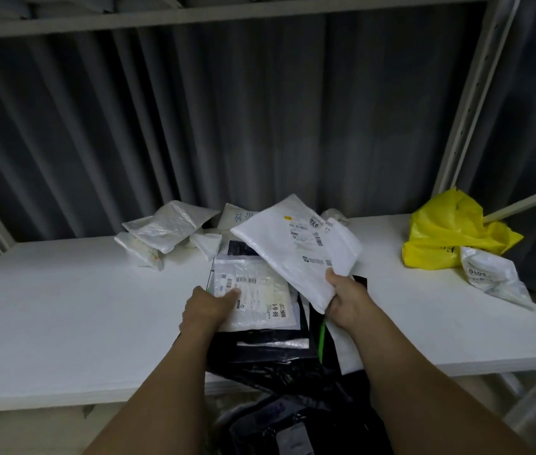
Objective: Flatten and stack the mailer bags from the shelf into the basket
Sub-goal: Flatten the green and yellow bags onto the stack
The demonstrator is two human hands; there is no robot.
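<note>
Head view. The left hand (209,307) is closed on the near left edge of a labelled mailer (260,300). The thumb is laid flat on top, and the fingers are hidden beneath. The right hand (347,300) is clamped on the near corner of a white mailer (292,244), with the thumb pressed on its upper face and the fingers curled under. This mailer is held raised and tilted above the shelf (63,307), its far end higher.

The labelled mailer is translucent and lies flat on top of a pile of black mailers (276,359). The pile overhangs the shelf's front edge. The white mailer is smooth and nearly flat, with one side folded over.

A shipping label with barcodes is carried by each held mailer. "1-9-99" can be read on the labelled mailer, and what appears to be "936" on the white one, beside a small yellow sticker. The finer print is too small to read.

Crumpled bags (164,231) are seen at the rear left. A yellow bag (450,231) and a clear bag (489,274) with printed digits lie at the right.
</note>
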